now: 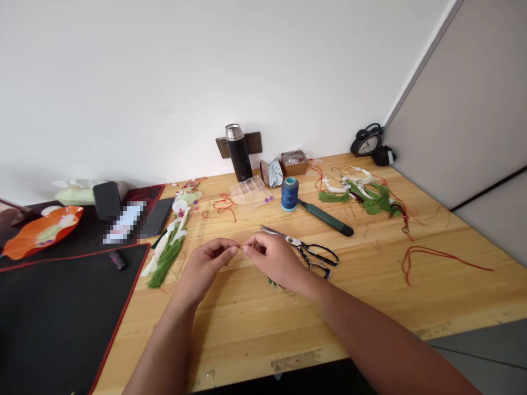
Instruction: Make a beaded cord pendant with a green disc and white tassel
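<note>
My left hand (211, 264) is closed in a pinch, thumb against forefinger, over the middle of the table. Facing it, almost fingertip to fingertip, my right hand (275, 257) pinches too. A short bit of thin red cord (241, 247) shows between the two pinches; the rest of it is hidden. Black-handled scissors (307, 247) lie partly behind my right hand, blades pointing left. Under my right wrist, small green beads (272, 282) with a thin thread peek out, mostly covered.
A blue thread spool (290, 195) stands behind the scissors, beside a dark green tool (327, 218). Green and white tassels lie left (168, 255) and right (370, 195). Further back are a clear compartment box (251, 189) and a black flask (239, 156). Loose red cord (444, 252) lies right.
</note>
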`<state>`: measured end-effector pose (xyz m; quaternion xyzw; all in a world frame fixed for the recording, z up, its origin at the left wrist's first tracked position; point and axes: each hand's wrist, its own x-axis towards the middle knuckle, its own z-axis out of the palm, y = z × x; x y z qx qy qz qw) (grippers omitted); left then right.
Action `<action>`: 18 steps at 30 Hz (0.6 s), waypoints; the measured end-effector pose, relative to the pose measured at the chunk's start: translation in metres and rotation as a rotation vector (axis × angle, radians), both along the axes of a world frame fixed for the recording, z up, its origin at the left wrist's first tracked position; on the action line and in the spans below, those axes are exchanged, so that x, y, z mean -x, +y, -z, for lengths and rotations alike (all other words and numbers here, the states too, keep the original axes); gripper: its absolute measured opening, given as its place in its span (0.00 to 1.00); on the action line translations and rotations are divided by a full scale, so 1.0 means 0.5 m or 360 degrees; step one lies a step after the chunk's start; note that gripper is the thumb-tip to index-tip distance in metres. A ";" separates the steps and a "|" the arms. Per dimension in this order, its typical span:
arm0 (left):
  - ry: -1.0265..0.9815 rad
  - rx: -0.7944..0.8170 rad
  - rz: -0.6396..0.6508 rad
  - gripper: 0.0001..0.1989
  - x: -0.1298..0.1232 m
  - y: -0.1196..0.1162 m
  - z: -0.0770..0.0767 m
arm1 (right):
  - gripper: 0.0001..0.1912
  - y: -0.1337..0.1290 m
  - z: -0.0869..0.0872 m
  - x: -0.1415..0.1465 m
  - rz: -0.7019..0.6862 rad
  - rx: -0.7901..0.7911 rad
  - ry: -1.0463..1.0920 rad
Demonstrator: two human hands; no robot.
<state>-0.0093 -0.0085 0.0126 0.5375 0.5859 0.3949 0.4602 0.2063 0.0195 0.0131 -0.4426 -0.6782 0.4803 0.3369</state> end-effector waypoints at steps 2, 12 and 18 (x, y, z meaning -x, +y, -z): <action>0.0022 0.0001 0.0008 0.17 0.002 0.000 0.001 | 0.05 0.000 0.000 0.000 -0.0003 0.0006 -0.0008; 0.0075 -0.0004 0.0017 0.18 0.001 -0.003 -0.008 | 0.05 -0.004 -0.003 0.001 -0.0023 0.0016 -0.0042; 0.0115 -0.0008 0.0003 0.19 -0.001 -0.004 -0.010 | 0.04 -0.004 -0.002 0.003 -0.0020 0.0029 -0.0054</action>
